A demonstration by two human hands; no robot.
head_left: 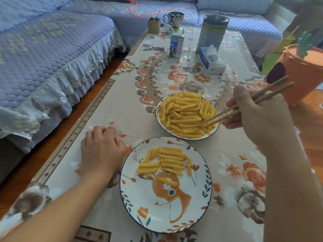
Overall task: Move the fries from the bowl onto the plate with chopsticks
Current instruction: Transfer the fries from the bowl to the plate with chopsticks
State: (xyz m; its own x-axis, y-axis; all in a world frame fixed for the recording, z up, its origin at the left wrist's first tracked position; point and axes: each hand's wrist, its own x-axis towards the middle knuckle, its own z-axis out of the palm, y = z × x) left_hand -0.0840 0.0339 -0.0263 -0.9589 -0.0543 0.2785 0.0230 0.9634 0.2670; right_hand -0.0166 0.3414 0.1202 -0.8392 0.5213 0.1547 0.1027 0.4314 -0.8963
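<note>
Right hand (258,117) fingers clamp chopsticks (244,105), tips digging the bowl (158,109) fries (185,112); left hand (101,149) rests, fingers loosely curled, beside the plate (201,198).

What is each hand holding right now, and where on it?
The right hand grips the chopsticks around their upper half, tips in the bowl's fries. The left hand holds nothing.

My table (108,137) wears a floral cloth. At twelve o'clock stand a milk carton (177,46) and a tall tin (212,32), with a tissue box (210,61) just in front of the tin. Farther back sit a patterned mug (173,19) and a small brown box (154,25). A quilted sofa (43,55) fills ten o'clock; an orange carrot-shaped bin (300,74) stands at two.
</note>
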